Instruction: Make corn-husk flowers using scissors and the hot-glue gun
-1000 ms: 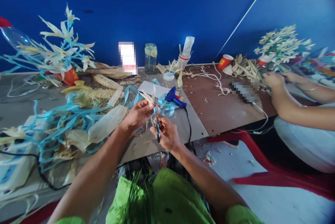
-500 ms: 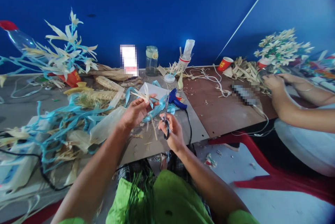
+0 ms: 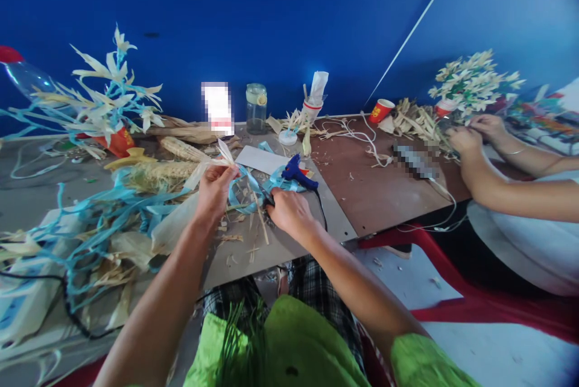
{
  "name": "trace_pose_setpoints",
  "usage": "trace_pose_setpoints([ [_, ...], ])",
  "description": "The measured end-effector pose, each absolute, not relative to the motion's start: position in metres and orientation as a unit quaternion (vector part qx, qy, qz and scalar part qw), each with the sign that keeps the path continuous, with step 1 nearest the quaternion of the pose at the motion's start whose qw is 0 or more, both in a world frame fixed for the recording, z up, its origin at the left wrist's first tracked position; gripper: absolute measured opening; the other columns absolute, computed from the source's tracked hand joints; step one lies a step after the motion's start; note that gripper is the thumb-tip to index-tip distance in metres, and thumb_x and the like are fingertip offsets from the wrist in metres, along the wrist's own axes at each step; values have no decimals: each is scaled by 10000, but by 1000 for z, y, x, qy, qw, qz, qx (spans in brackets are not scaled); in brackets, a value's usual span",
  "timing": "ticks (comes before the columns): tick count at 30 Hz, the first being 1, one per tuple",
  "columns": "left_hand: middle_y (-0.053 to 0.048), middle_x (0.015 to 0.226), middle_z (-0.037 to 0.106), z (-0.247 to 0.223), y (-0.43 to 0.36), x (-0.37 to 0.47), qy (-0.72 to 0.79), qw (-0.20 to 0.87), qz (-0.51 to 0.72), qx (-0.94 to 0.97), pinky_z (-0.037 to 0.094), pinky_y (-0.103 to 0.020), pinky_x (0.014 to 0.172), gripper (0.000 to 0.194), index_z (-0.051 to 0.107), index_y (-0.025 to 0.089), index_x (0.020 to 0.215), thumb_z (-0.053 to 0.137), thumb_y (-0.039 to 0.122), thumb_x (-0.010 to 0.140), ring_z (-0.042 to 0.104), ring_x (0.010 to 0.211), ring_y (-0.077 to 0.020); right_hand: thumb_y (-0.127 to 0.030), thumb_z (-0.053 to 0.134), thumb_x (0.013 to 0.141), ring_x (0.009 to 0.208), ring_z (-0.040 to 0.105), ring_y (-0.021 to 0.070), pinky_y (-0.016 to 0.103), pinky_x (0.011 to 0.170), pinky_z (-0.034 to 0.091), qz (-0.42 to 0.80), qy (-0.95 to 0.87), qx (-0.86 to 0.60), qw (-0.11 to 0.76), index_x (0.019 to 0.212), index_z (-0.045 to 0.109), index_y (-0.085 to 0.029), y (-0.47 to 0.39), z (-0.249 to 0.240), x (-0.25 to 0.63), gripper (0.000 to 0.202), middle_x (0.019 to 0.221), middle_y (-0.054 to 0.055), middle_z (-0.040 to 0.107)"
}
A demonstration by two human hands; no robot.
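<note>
My left hand [image 3: 214, 189] pinches a small pale husk flower [image 3: 225, 152], its petals pointing up. A light blue ribbon [image 3: 246, 176] runs from the flower toward my other hand. My right hand [image 3: 289, 211] is closed round dark-handled scissors [image 3: 269, 198]. Their blades point left toward the ribbon; I cannot tell whether they touch it. Just beyond my right hand lies a blue glue gun [image 3: 298, 173] with a black cord. More blue ribbon loops lie on the table between my hands, beside a white sheet [image 3: 262, 160].
Blue strips [image 3: 136, 194] and husks crowd the left side, near a white power strip [image 3: 34, 290]. Behind stand a husk-flower plant [image 3: 113, 73], a bottle [image 3: 256, 111] and a red cup [image 3: 381, 111]. Another person's hands [image 3: 470, 137] work at the right.
My left hand has shifted left and turned the flower. The scissors have swung from pointing upward to pointing left toward the ribbon, my right hand now back upward.
</note>
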State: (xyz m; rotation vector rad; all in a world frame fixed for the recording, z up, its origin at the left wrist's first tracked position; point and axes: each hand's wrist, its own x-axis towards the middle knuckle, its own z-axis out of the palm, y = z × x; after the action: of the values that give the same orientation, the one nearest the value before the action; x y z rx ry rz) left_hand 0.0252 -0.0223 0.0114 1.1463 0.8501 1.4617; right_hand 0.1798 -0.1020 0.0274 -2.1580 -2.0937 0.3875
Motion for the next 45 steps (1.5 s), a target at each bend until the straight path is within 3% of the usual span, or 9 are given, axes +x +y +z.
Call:
trace_pose_setpoints([
  [5, 4, 696, 629, 13, -23, 25, 379, 499, 605, 491, 436, -209, 632, 134, 668, 172, 737, 720, 271, 662, 571, 660, -105, -340, 578, 778, 950, 637, 305, 369, 762, 493, 160, -732, -661, 36, 1050, 608, -102, -96, 35, 172, 363, 1002, 206, 663],
  [9, -9, 737, 663, 16, -24, 26, 349, 555, 620, 431, 455, -218, 679, 136, 679, 167, 735, 723, 264, 649, 608, 730, -120, -331, 571, 782, 897, 640, 323, 401, 725, 498, 139, -741, -656, 21, 1021, 643, -88, -97, 42, 169, 348, 1104, 244, 592],
  [12, -31, 736, 678, 19, -26, 26, 303, 626, 594, 404, 478, -259, 678, 120, 680, 152, 684, 713, 262, 651, 625, 676, -133, -319, 481, 846, 868, 643, 287, 386, 722, 491, 111, -747, -652, 59, 1056, 639, -124, -97, 45, 173, 327, 1178, 211, 541],
  [16, -36, 715, 682, 21, -29, 26, 286, 662, 571, 391, 495, -282, 682, 118, 672, 143, 648, 718, 252, 644, 637, 649, -138, -316, 425, 888, 946, 612, 237, 332, 816, 461, 68, -715, -688, 101, 1140, 604, -177, -88, 45, 199, 339, 1125, 136, 577],
  [27, -34, 718, 688, 16, -28, 31, 307, 692, 557, 340, 503, -241, 655, 165, 680, 125, 691, 772, 196, 574, 629, 632, -111, -422, 508, 835, 1129, 491, 303, 399, 903, 385, 37, -641, -766, 42, 1224, 533, -169, -65, 11, 258, 465, 1168, 157, 546],
  [36, -42, 823, 689, 16, -28, 27, 301, 719, 533, 328, 508, -247, 669, 153, 648, 113, 636, 770, 181, 573, 633, 651, -111, -379, 561, 792, 1079, 536, 292, 369, 867, 419, 21, -630, -775, 35, 1152, 564, -155, -42, 11, 257, 424, 1190, 172, 509],
  [40, -34, 753, 662, 13, -27, 25, 298, 731, 523, 323, 498, -225, 636, 139, 661, 108, 665, 758, 164, 581, 601, 640, -98, -348, 575, 774, 1038, 570, 282, 345, 832, 440, 75, -624, -777, 22, 1089, 596, -119, -31, 10, 258, 390, 1211, 199, 507],
  [45, -3, 627, 591, 12, -26, 23, 291, 745, 519, 303, 471, -200, 563, 157, 676, 102, 749, 730, 149, 610, 545, 567, -80, -276, 620, 718, 1000, 570, 237, 294, 818, 430, 128, -630, -753, 141, 933, 648, -129, -23, 5, 272, 262, 1002, 132, 630],
])
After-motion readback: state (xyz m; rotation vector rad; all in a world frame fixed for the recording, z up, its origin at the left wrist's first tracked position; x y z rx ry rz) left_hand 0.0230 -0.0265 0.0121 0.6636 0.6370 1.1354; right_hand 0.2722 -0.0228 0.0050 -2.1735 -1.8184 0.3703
